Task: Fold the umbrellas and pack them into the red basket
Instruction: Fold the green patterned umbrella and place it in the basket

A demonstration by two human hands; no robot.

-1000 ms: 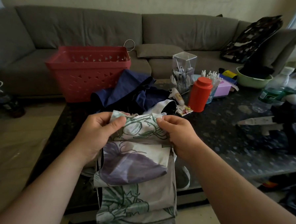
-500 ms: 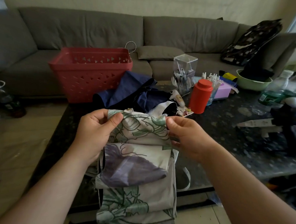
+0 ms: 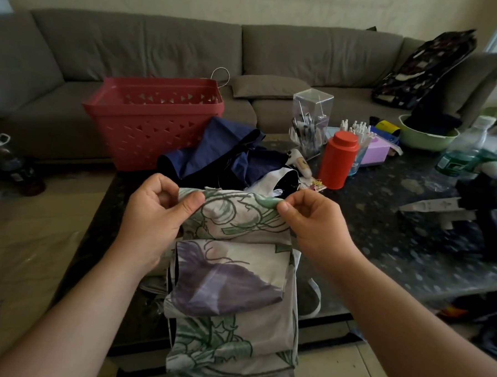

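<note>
A white umbrella canopy printed with green leaves and purple flowers (image 3: 234, 277) hangs in pleats over the near table edge. My left hand (image 3: 154, 212) pinches its top left edge between thumb and fingers. My right hand (image 3: 312, 220) pinches the top right edge, so the cloth is stretched between both hands. Behind them a dark blue umbrella (image 3: 223, 152) lies crumpled and open on the table. The red basket (image 3: 155, 123) stands at the table's far left corner, and I see nothing inside it.
The dark speckled table (image 3: 398, 225) carries a red canister (image 3: 338, 161), a clear pen holder (image 3: 311, 119), a green bowl (image 3: 428, 137), plastic bottles (image 3: 468, 148) and a black device (image 3: 488, 201) at right. A grey sofa (image 3: 191, 47) runs behind.
Both hands shifted their pinch along the canopy's top edge and pulled it flatter and wider. The view moved slightly closer.
</note>
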